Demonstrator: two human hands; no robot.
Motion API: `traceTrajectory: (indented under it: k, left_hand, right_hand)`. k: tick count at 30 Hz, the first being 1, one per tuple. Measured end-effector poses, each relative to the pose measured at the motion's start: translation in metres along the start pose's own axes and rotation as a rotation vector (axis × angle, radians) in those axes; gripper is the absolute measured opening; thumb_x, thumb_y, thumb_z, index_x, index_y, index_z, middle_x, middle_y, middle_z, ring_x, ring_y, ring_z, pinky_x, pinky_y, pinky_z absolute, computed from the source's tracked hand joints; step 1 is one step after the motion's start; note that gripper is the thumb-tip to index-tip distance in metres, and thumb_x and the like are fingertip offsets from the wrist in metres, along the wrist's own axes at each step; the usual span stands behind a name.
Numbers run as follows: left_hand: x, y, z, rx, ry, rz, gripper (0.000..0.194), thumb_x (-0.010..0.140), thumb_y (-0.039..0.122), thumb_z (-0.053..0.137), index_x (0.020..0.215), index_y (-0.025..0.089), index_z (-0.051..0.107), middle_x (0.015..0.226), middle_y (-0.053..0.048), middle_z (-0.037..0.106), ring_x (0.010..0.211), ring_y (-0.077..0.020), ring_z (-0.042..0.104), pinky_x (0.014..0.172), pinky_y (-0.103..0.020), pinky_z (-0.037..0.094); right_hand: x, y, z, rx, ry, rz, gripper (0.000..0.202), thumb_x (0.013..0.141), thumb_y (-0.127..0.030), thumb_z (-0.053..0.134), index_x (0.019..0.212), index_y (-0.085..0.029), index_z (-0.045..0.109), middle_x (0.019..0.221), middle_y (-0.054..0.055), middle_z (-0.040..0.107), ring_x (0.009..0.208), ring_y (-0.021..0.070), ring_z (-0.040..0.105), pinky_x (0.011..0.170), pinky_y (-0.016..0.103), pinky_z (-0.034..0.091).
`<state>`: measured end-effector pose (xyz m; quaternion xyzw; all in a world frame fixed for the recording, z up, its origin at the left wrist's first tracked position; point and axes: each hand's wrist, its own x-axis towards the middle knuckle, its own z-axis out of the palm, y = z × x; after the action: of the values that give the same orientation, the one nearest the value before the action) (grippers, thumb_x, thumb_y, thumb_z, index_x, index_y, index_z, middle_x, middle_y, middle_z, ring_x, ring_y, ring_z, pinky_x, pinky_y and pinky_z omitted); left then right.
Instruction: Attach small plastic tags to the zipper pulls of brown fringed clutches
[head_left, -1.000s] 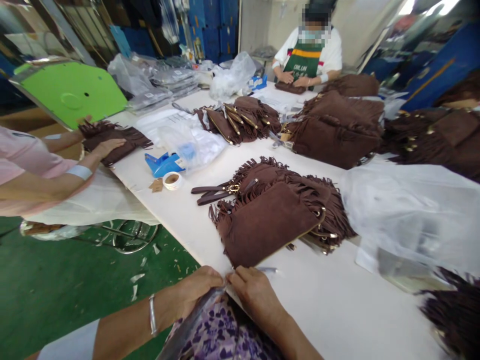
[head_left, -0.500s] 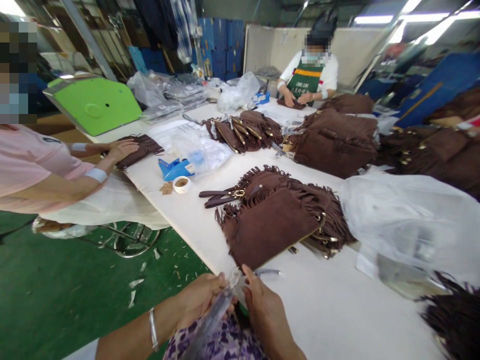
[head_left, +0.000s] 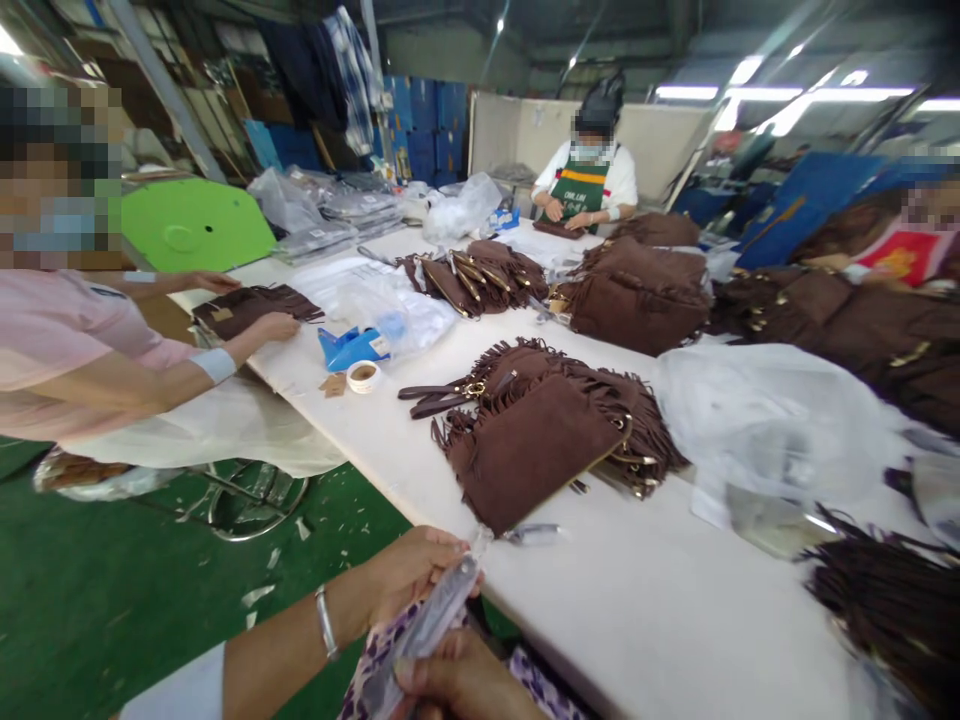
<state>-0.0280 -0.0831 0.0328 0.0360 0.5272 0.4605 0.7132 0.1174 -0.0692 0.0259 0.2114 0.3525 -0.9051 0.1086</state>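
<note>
White table (head_left: 637,580) beyond, plastic-wrapped strip (head_left: 431,622) between both hands (head_left: 442,640).

A long white table (head_left: 637,575) bears brown fringed suede bags (head_left: 536,445) centrally. A round white tape roll (head_left: 363,388) lies toward ten o'clock — translucent plastic sheeting (head_left: 772,410) toward three.

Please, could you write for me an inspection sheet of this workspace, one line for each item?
Surface: white table, partly covered.
Job's things: slim plastic-wrapped item in the hands; pile of brown fringed bags nearby.
Clutter: tape roll, blue dispenser, plastic sheeting; scraps on the green floor.
Hands: left hand and right hand both grip the wrapped item.
Cables: nothing seen.
Surroundings: co-workers at left, far side and right.
</note>
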Motion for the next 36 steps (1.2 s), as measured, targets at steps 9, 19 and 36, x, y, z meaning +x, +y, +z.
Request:
traceTrajectory:
  k: [9, 19, 36]
  left_hand:
    - [0.029, 0.001, 0.008, -0.012, 0.085, -0.055, 0.014, 0.082, 0.017, 0.059, 0.080, 0.005, 0.064, 0.085, -0.020, 0.073, 0.072, -0.0235, 0.071, 0.058, -0.027, 0.057]
    - [0.021, -0.001, 0.019, -0.050, 0.109, 0.025, 0.016, 0.086, 0.017, 0.054, 0.076, 0.004, 0.058, 0.078, -0.023, 0.071, 0.063, -0.0223, 0.070, 0.066, -0.032, 0.059]
    - [0.040, 0.005, 0.011, -0.063, 0.067, -0.138, 0.027, 0.084, 0.028, 0.059, 0.092, 0.002, 0.064, 0.087, -0.017, 0.071, 0.072, -0.0220, 0.070, 0.062, -0.029, 0.057]
  right_hand:
    - [0.001, 0.020, 0.035, 0.391, 0.093, 0.026, 0.034, 0.055, -0.035, 0.080, 0.076, -0.016, 0.061, 0.084, 0.007, 0.069, 0.061, 0.0106, 0.060, 0.051, 0.018, 0.037]
    - [0.016, 0.043, 0.026, 0.423, 0.370, 0.039, 0.025, 0.068, -0.032, 0.073, 0.073, -0.017, 0.053, 0.063, 0.001, 0.063, 0.047, 0.0069, 0.055, 0.050, 0.018, 0.043]
    - [0.030, 0.052, 0.022, 0.078, 0.199, 0.007, 0.024, 0.055, -0.027, 0.071, 0.048, -0.014, 0.052, 0.044, 0.002, 0.056, 0.037, 0.0057, 0.044, 0.040, 0.017, 0.033]
